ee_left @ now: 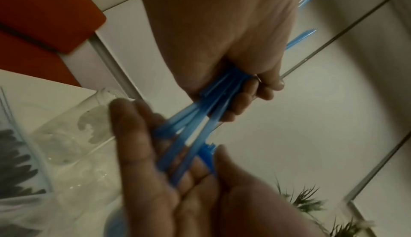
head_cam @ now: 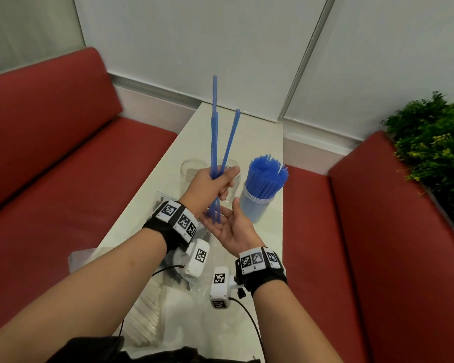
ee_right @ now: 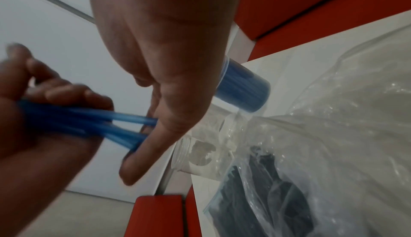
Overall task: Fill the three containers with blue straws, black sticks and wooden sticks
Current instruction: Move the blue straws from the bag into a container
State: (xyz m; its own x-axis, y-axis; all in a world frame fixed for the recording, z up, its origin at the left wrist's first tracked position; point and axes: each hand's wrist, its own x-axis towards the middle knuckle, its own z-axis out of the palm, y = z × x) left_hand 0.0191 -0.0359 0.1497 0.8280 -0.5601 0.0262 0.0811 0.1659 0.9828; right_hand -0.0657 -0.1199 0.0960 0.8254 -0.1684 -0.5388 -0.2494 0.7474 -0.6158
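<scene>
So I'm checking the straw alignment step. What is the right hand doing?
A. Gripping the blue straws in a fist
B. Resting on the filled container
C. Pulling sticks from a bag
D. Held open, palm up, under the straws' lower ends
D: the right hand lies open under the lower ends of the straws, which the left hand grips upright.

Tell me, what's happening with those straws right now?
Left hand grips a few blue straws. Right hand open under their ends. Straw cup nearly full. Nothing blocking.
</scene>
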